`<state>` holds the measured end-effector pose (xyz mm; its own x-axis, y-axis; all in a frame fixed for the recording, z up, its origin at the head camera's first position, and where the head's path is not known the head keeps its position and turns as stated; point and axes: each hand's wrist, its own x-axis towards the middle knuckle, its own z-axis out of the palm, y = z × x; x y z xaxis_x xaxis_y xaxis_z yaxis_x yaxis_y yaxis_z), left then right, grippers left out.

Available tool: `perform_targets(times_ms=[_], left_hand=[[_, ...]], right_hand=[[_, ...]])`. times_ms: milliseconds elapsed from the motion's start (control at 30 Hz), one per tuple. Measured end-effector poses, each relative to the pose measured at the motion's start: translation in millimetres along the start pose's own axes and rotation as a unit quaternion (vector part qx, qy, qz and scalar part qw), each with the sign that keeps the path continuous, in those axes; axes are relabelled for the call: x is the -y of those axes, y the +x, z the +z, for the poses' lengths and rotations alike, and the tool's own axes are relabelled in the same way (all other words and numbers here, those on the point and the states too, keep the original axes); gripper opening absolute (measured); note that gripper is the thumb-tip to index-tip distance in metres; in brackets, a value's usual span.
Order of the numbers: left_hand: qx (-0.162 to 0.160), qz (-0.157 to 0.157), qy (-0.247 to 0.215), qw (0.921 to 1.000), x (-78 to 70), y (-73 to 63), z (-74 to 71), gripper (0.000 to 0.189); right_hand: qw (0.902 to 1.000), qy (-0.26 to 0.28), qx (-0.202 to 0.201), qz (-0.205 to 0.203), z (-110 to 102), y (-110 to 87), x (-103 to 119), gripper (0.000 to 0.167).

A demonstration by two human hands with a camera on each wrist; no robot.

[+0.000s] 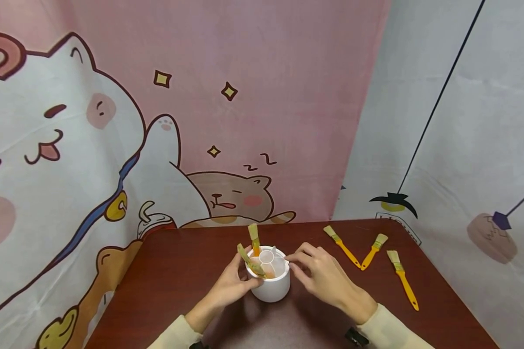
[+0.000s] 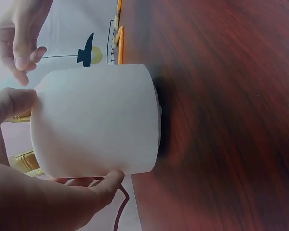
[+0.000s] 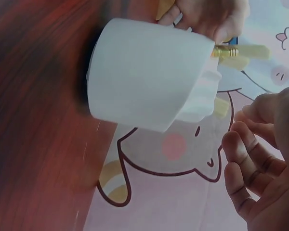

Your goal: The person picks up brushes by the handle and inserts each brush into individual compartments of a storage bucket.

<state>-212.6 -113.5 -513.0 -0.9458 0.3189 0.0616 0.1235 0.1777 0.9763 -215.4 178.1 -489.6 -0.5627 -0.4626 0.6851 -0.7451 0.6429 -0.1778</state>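
Note:
A white round organizer [image 1: 270, 290] with a divided top stands on the table in the head view. My left hand [image 1: 231, 286] grips its left side, thumb near the front rim. Several paintbrushes stand in its compartments, bristles up: one brush [image 1: 253, 233] upright at the back, others such as a leaning brush [image 1: 244, 254] at the left. My right hand [image 1: 320, 276] is beside the right rim, fingers bent and holding nothing. In the right wrist view, a gap shows between the right fingertips [image 3: 233, 139] and the organizer [image 3: 139, 72]. The handles inside are mostly hidden.
Three yellow-handled paintbrushes lie at the right of the dark red table [image 1: 179, 261]: a far brush [image 1: 342, 247], a middle brush [image 1: 374, 252] and a near brush [image 1: 403, 281]. A cartoon-printed cloth [image 1: 288, 97] hangs behind the table's back edge.

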Motion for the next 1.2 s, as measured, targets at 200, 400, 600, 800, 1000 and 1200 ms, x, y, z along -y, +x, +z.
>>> perform_targets(times_ms=[200, 400, 600, 800, 1000, 1200], left_hand=[[0.0, -0.005, -0.005, 1.0, 2.3, -0.6, 0.3, 0.106], [-0.006, -0.004, -0.015, 0.9999, 5.1, -4.3, 3.3, 0.107], [-0.072, -0.002, 0.04, 0.9966, 5.8, -11.6, 11.7, 0.108], [-0.138, -0.013, 0.143, 0.98, 7.0, -15.6, 24.9, 0.12], [-0.175, -0.029, 0.164, 0.9703, 7.2, -17.0, 35.2, 0.123], [-0.199, -0.019, 0.162, 0.9664, 1.4, -16.1, 38.1, 0.114]], right_hand=[[0.9997, -0.003, 0.007, 0.023, -4.0, -4.8, -5.9, 0.022], [0.9993, -0.002, 0.009, 0.037, -5.2, -10.5, -13.6, 0.024], [0.999, -0.001, 0.002, 0.044, -5.8, -13.8, -24.9, 0.025], [0.9971, 0.006, 0.006, 0.075, -9.5, -17.8, -38.5, 0.022], [0.9937, -0.001, 0.018, 0.11, -10.9, -23.2, -53.4, 0.021], [0.9912, -0.019, 0.019, 0.13, -10.5, -30.1, -68.7, 0.02]])
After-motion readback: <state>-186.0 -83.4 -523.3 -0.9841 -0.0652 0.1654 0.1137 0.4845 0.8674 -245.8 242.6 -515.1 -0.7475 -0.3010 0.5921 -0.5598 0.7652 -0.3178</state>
